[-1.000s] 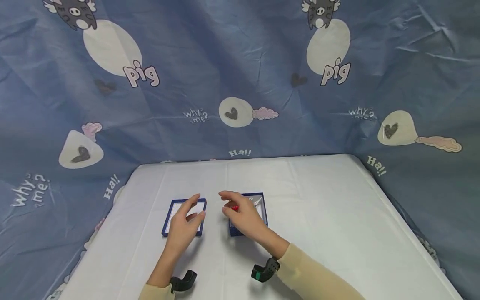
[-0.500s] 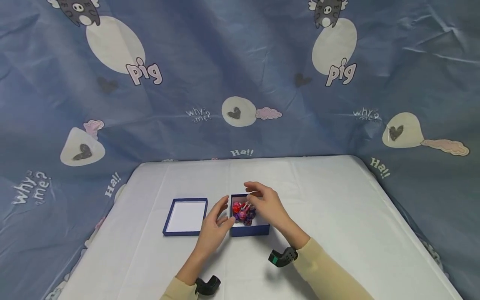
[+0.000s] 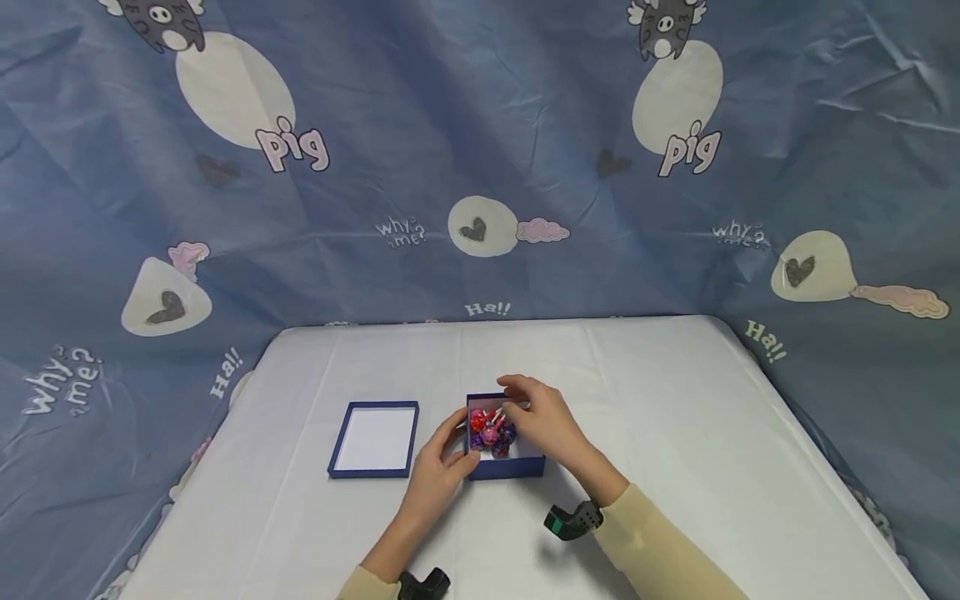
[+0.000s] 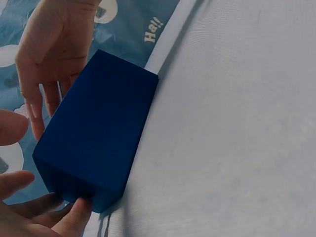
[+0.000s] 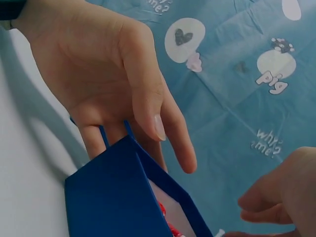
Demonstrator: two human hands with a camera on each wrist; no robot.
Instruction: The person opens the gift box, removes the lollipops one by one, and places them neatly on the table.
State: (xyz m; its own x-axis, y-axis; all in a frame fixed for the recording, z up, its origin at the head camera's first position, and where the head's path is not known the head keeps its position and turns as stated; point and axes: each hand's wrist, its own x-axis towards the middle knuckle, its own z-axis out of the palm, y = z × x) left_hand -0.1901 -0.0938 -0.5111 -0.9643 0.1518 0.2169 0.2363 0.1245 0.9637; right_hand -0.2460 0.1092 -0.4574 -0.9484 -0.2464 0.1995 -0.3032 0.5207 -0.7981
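A dark blue box [image 3: 506, 468] stands on the table, its top uncovered. Inside it lie several wrapped lollipops [image 3: 491, 433], red, pink and purple, with white sticks. My left hand [image 3: 433, 477] is at the box's left side; in the left wrist view its fingertips [image 4: 81, 205] touch the wall low down. Over the right part of the box is my right hand [image 3: 546, 423], its fingers loosely bent. The right wrist view has that hand's thumb [image 5: 148, 111] above the box corner, with some fingers partly hidden behind the wall. Nothing shows in its grasp.
Left of the box lies its lid [image 3: 375, 477], blue-rimmed with a white inside facing up. A white cloth covers the table [image 3: 675, 433]. A blue printed curtain [image 3: 480, 150] hangs behind and around it.
My left hand has gone right, from over the lid to the box's left side. My right hand has shifted right, off the lollipops, to the box's right part. The view has shifted slightly.
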